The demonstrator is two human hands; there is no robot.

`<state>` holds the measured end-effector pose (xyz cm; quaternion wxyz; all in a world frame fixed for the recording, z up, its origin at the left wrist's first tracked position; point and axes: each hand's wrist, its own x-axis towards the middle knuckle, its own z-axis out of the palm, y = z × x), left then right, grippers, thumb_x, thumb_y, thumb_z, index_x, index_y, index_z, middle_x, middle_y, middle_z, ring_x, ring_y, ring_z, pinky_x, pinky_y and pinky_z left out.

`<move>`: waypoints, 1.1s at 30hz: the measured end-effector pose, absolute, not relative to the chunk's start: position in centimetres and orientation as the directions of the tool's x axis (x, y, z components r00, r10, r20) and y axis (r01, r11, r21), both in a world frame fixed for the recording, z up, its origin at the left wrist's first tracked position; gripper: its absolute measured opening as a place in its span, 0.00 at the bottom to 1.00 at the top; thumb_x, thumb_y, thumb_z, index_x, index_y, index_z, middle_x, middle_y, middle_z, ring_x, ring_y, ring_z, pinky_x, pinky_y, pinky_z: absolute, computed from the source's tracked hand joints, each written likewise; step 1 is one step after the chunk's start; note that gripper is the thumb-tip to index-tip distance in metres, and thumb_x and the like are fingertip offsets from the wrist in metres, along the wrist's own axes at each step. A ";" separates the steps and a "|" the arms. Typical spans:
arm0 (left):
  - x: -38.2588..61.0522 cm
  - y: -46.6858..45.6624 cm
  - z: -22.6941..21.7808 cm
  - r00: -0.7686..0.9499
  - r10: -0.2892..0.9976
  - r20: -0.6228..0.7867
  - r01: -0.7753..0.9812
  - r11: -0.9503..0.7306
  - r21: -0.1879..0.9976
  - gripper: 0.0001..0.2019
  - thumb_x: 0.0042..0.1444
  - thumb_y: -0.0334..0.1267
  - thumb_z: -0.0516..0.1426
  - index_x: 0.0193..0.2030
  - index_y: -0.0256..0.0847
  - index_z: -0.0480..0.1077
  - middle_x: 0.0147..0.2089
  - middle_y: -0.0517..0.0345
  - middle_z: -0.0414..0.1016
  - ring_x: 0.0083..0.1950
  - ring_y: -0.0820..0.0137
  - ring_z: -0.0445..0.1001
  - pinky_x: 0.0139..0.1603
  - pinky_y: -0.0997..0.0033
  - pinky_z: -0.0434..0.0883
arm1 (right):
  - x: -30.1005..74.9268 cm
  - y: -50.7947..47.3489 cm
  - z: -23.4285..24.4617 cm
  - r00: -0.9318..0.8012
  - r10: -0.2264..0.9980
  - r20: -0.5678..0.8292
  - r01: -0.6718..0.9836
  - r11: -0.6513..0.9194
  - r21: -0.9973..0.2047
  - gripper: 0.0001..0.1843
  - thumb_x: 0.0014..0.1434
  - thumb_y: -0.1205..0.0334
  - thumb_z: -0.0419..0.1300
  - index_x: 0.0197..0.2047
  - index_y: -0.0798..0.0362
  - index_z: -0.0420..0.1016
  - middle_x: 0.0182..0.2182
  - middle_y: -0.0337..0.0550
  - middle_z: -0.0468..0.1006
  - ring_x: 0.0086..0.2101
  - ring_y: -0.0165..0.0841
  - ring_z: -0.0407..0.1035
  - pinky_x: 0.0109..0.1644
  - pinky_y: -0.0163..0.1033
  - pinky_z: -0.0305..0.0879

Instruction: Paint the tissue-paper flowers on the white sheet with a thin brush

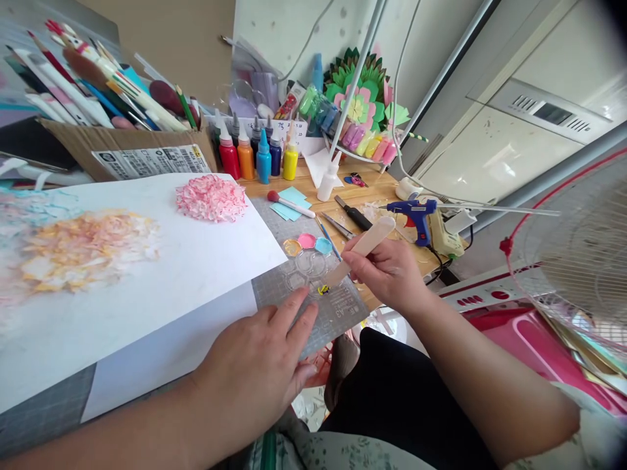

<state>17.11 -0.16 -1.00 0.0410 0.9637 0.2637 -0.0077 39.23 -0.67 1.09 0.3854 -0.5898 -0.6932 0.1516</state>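
My right hand (pixel 386 269) is closed around a flat wooden craft stick (pixel 365 247), its lower tip touching a small yellow and black bit (pixel 323 289) at the edge of a clear plastic palette (pixel 309 261). The palette holds dabs of orange, pink and blue paint. My left hand (pixel 264 356) rests flat on the grey cutting mat (pixel 337 310), fingers spread, the index fingertip close to the palette's near rim. A large white sheet (pixel 206 261) lies to the left with a pink shredded-paper cluster (pixel 211 198) and a yellow-orange one (pixel 85 248).
Paint bottles (pixel 255 156) stand in a row at the back. A cardboard box (pixel 127 153) holds pens and brushes. A blue glue gun (pixel 415 215), a brush (pixel 290 203), tools, paper flowers (pixel 360 98) and a fan (pixel 578 254) are to the right.
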 end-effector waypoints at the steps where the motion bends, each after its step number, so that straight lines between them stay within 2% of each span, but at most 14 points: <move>1: 17.2 -0.1 -0.9 0.859 0.509 -0.051 0.511 -0.856 0.075 0.29 0.58 0.42 0.57 0.66 0.39 0.59 0.70 0.46 0.56 0.51 0.54 0.75 0.44 0.55 0.79 | 39.2 -0.7 1.1 -0.011 0.936 0.351 0.702 0.257 -0.664 0.11 0.61 0.60 0.55 0.31 0.57 0.72 0.22 0.38 0.71 0.22 0.25 0.64 0.27 0.31 0.59; 6: 17.7 0.2 0.0 0.840 0.530 -0.116 0.540 -0.836 0.092 0.28 0.60 0.43 0.55 0.66 0.37 0.58 0.69 0.46 0.58 0.51 0.55 0.75 0.46 0.54 0.79 | 39.0 -0.7 1.0 -0.026 0.939 0.344 0.703 0.262 -0.661 0.11 0.60 0.60 0.56 0.29 0.56 0.72 0.21 0.38 0.71 0.21 0.25 0.63 0.26 0.31 0.58; 11: 17.8 0.5 0.4 0.829 0.541 -0.139 0.556 -0.825 0.105 0.28 0.61 0.46 0.55 0.66 0.40 0.60 0.67 0.43 0.59 0.46 0.55 0.77 0.41 0.55 0.79 | 38.9 -0.8 1.1 -0.043 0.938 0.343 0.709 0.271 -0.651 0.09 0.61 0.61 0.56 0.31 0.56 0.72 0.20 0.36 0.70 0.21 0.25 0.63 0.26 0.31 0.58; 19: 17.7 0.3 -0.3 0.837 0.540 -0.091 0.547 -0.831 0.098 0.28 0.62 0.48 0.54 0.65 0.38 0.59 0.66 0.41 0.60 0.52 0.52 0.75 0.46 0.53 0.78 | 39.0 -0.9 1.0 -0.083 0.930 0.358 0.719 0.305 -0.625 0.10 0.62 0.61 0.55 0.31 0.56 0.72 0.23 0.37 0.71 0.23 0.25 0.65 0.29 0.31 0.59; 25: 17.9 0.5 0.6 0.832 0.533 -0.153 0.552 -0.822 0.141 0.28 0.63 0.48 0.53 0.65 0.37 0.59 0.65 0.41 0.62 0.53 0.52 0.74 0.47 0.52 0.78 | 39.0 -0.9 1.3 -0.117 0.919 0.377 0.734 0.336 -0.591 0.11 0.62 0.62 0.55 0.29 0.56 0.71 0.25 0.39 0.73 0.25 0.25 0.66 0.29 0.31 0.60; 33: 18.0 0.7 0.9 0.835 0.531 -0.146 0.550 -0.819 0.164 0.27 0.62 0.45 0.54 0.65 0.36 0.59 0.65 0.40 0.62 0.53 0.51 0.74 0.48 0.51 0.77 | 38.9 -1.2 1.3 -0.079 0.928 0.364 0.758 0.293 -0.583 0.13 0.62 0.61 0.55 0.28 0.56 0.71 0.25 0.40 0.74 0.25 0.26 0.66 0.29 0.32 0.60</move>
